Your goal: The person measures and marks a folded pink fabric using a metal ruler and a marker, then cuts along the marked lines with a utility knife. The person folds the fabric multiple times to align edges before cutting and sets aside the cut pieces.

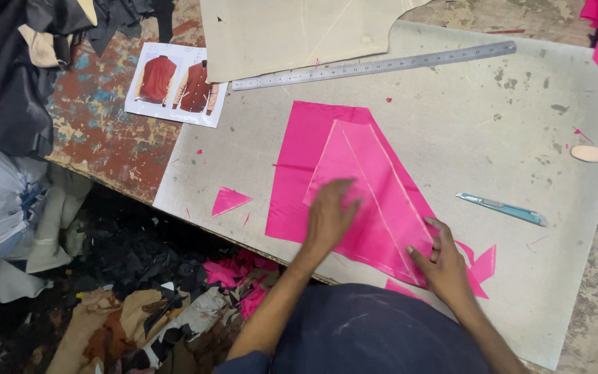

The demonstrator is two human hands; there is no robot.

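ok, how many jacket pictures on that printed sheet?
2. Both on the printed sheet at the table's upper left: a red jacket on its left half, a darker red jacket on its right. None seems hidden.

Head camera looks steeply down (close) at worktable.

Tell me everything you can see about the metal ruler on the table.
The ruler is a long, thin, flat strip of silver-grey metal with fine marks along its edge. It lies flat on the grey mat, slightly slanted, its right end higher in the picture. Its left end lies by the lower edge of a beige pattern sheet. It is beyond the pink piece and apart from it. Neither hand touches it.
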